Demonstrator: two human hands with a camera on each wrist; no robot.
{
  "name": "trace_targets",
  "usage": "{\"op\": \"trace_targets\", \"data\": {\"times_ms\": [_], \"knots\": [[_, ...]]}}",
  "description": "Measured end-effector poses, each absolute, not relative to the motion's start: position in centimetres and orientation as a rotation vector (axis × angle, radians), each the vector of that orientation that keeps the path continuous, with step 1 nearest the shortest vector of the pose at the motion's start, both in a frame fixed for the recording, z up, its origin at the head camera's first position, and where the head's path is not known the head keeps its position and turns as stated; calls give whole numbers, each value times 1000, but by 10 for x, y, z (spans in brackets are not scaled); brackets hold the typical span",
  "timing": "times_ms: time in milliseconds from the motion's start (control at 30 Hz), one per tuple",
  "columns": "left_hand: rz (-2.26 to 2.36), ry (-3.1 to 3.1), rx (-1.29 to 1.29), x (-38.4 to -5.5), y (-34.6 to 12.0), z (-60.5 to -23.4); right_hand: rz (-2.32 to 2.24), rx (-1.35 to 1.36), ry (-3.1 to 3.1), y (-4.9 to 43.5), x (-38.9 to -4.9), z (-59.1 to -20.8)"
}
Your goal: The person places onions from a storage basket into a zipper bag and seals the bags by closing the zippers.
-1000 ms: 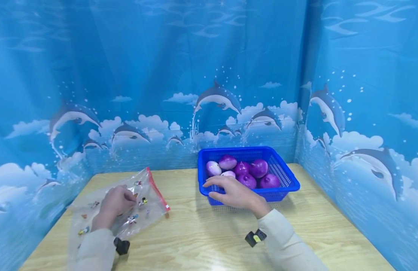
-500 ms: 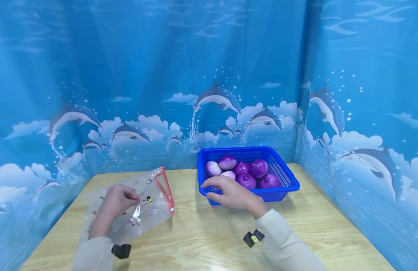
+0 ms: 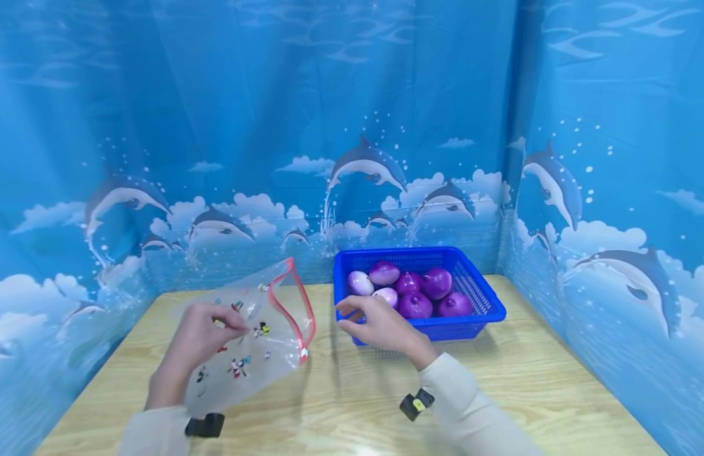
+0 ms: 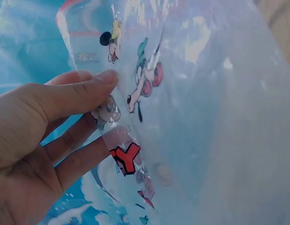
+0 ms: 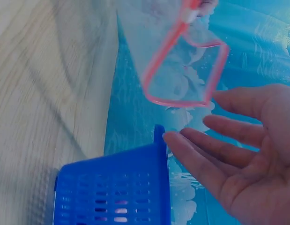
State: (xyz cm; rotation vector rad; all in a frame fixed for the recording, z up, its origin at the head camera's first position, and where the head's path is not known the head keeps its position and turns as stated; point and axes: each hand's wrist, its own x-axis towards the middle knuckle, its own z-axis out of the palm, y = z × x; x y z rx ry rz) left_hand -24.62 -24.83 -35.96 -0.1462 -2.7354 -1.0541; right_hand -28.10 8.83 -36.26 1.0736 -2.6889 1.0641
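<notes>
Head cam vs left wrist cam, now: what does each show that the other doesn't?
Only head: the right hand, the cream sleeves, the blue basket and the purple onions in it.

Only left wrist: the palm side of the left hand, and a legible red letter Y printed on the clear bag.

Both: the left hand, its thumb and fingers gripping the bag, cartoon prints on that bag, and the blue sea-print curtain behind.

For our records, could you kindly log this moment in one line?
left hand: pinches bag; bag: open; right hand: empty, near basket; onions: in basket
</notes>
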Motion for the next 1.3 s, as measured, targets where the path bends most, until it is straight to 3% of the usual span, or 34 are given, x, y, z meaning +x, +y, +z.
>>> {"op": "trace_targets", "data": {"times_ms": [467, 1033, 1300], "knots": [[-1124, -2652, -298, -233, -221, -338, 1480, 936, -2650, 73, -286, -366], [-1112, -2743, -500, -236, -216, -340, 1515, 1027, -2555, 69, -284, -368], [-986, -2657, -531, -222, -188, -322, 1638, 1001, -2568, 68, -282, -367]]}}
